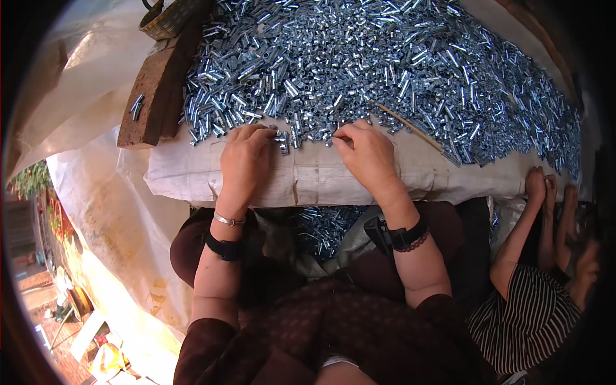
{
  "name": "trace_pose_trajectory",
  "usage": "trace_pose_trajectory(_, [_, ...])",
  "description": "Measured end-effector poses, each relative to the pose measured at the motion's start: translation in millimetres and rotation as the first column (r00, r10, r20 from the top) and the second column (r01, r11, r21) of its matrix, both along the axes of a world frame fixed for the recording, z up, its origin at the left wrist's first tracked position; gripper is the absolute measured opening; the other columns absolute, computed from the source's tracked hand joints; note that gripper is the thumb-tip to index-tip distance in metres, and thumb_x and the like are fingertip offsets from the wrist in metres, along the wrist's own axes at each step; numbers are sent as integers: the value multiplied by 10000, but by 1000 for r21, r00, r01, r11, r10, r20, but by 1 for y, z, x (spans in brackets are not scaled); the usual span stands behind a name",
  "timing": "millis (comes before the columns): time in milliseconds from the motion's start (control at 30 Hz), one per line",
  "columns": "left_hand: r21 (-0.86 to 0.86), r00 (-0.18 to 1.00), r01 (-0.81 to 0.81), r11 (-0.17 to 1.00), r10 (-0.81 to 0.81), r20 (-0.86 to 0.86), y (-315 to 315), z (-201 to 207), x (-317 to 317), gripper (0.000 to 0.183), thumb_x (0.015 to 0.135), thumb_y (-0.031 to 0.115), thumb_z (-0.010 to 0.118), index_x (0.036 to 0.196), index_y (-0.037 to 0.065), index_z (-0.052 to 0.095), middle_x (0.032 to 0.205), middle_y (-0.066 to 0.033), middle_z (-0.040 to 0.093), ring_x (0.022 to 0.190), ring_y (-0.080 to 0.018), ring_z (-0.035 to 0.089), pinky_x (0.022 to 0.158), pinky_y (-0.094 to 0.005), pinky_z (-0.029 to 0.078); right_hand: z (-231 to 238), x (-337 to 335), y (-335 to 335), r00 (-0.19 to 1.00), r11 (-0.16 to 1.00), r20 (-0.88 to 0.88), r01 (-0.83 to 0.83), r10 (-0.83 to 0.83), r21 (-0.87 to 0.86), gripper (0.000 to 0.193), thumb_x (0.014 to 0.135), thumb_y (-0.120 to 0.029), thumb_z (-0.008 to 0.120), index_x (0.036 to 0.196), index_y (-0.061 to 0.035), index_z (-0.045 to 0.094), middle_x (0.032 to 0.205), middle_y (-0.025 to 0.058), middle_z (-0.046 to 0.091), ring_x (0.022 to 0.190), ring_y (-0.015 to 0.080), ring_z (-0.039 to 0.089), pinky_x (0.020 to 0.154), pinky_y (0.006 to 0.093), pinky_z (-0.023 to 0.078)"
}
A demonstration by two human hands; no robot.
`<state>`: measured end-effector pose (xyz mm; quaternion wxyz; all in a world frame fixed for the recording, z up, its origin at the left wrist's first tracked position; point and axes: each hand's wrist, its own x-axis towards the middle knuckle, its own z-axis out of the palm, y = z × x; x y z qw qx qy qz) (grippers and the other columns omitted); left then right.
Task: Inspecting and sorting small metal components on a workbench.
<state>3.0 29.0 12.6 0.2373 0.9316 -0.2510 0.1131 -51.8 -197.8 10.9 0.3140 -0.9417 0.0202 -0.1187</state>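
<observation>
A wide heap of small shiny metal tubes covers the cloth-topped table in front of me. At the heap's near edge, my left hand has its fingers curled and pressed together beside a few loose pieces. My right hand pinches thumb and forefinger together at the same edge, close to more short pieces. Whatever lies between the fingertips of either hand is too small to make out. A thin wooden stick rests at the heap's edge, right of my right hand.
A wooden block with a few tubes on top borders the heap at left, below a woven basket. More tubes lie under the table edge, between my knees. At right, people's arms reach the table, one beside a striped shirt.
</observation>
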Motion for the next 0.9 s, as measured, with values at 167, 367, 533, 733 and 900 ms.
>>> trace_pose_trajectory(167, [-102,975,-102,990,79,-208,-4,4,-4,129,800,108,666,922,65,663,932,-46,658,851,-184,614,717,-299,478,-5,-1,2,1000,1000,-10,22,-22,-5,104,790,-176,649,833,-86,677,805,62,632,692,235,628,637,344,483])
trace_pose_trajectory(367, [-679,805,-323,659,-186,-564,-20,12,-13,228,858,134,654,1051,24,604,861,-36,667,769,-90,598,650,-228,463,3,1,2,989,995,-110,96,-95,9,128,769,-175,684,813,-56,669,776,70,641,664,222,626,610,339,486])
trace_pose_trajectory(533, [-712,602,-496,497,-393,-695,-26,19,-15,338,883,116,628,1198,24,545,947,-36,654,858,-106,632,702,-207,490,-7,4,5,998,992,-40,57,-53,108,129,753,-146,700,815,-38,665,771,83,649,639,219,627,594,328,487])
trace_pose_trajectory(733, [-679,481,-648,344,-507,-716,-24,16,-18,303,902,117,608,1183,15,556,1010,-50,640,909,-139,648,713,-194,521,7,6,18,997,785,-79,33,20,619,130,805,-133,677,830,-9,651,764,73,664,631,153,631,563,283,486])
trace_pose_trajectory(900, [-669,440,-669,324,-553,-708,-26,12,-19,286,899,124,613,1158,13,566,1017,-57,643,924,-144,653,712,-190,526,22,2,21,970,374,-146,64,193,925,186,836,-151,671,900,18,629,757,43,648,638,93,610,545,202,469])
